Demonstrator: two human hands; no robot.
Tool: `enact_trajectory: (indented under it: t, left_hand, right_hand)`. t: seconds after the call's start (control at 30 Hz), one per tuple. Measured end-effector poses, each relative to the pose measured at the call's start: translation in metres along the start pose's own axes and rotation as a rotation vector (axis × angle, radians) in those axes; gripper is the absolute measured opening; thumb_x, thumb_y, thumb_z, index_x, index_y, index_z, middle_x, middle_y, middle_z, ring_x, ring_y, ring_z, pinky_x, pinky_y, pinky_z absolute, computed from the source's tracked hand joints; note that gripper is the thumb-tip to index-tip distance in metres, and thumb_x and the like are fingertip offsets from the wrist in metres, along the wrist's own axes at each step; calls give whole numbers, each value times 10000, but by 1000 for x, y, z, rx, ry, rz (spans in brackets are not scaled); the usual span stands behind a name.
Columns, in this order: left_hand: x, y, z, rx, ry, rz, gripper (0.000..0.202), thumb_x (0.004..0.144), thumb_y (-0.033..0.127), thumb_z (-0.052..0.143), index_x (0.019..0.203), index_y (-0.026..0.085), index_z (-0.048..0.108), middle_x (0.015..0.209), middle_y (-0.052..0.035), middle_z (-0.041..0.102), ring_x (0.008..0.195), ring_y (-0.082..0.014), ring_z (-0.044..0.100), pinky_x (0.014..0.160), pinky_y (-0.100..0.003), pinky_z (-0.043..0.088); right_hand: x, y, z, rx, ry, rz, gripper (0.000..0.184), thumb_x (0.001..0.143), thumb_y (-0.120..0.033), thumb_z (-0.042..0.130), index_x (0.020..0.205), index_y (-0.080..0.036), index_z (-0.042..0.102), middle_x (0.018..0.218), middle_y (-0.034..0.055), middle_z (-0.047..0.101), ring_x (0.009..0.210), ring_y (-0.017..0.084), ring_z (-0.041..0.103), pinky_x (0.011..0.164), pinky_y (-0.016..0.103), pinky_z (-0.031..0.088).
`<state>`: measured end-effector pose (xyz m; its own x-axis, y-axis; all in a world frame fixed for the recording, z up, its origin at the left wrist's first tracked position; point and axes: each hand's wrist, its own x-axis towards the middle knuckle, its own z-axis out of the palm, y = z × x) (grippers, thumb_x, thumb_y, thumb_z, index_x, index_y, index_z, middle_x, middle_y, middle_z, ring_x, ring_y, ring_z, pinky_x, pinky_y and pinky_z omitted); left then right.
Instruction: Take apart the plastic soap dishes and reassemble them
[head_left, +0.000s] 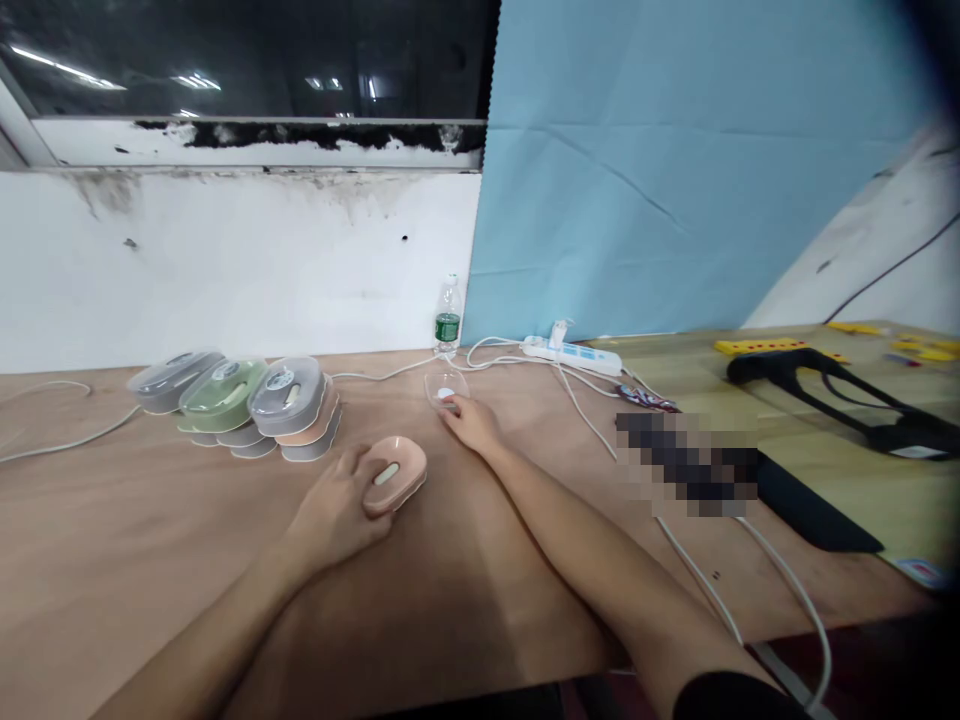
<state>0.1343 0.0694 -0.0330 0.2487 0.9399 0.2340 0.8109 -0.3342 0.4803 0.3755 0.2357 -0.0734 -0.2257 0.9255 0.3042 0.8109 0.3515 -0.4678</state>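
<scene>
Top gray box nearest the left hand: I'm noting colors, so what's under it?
A pink box, and below that another gray box. Only their edges show; their tops are covered, so they cannot be seen.

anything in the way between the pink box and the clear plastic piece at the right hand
Nothing visible stands between the pink box and the clear plastic piece; only tabletop shows there. The right hand is at the piece's near edge.

- The single view looks from the person's head, facing forward and down over the desk (97,540).
- It sits near: the left hand (345,500) and right hand (472,424) reach in from below.
- Its upper part faces the wall (300,260) and blue sheet (637,210) behind.
</scene>
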Motion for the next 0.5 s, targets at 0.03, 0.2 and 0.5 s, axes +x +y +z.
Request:
enact_trajectory:
  t: [0.03, 0.2, 0.5]
  left_hand:
    - [9, 2, 3, -41, 38, -19, 572, 675, 328, 685, 1234, 270, 578, 1336, -110, 463, 1152, -341, 524, 985, -488, 416]
    - [40, 0, 33, -534, 232, -151, 537, 798, 431, 612, 1282, 217, 523, 1389, -116, 447, 1314, -299, 398, 1095, -464, 299]
    - [48, -1, 58, -1160, 192, -279, 695, 797, 441, 589, 1416, 240, 345, 1375, -90, 502, 1285, -275, 446, 1034, -395, 379]
  right_hand:
    - [1, -2, 2, 6, 5, -30, 329, 857, -366, 581, 1151, -236, 650, 895, 47, 710, 805, 187, 631, 701, 267, 434]
    - [-10, -3, -4, 104, 22, -126, 391, 860, -305, 562, 1237, -206, 572, 831, 17, 672, 738, 155, 602, 691, 260, 436]
    - [-49, -50, -7, 230, -68, -579, 509, 683, -552, 736, 1026, -204, 597, 950, 60, 672, 813, 197, 630, 735, 320, 503]
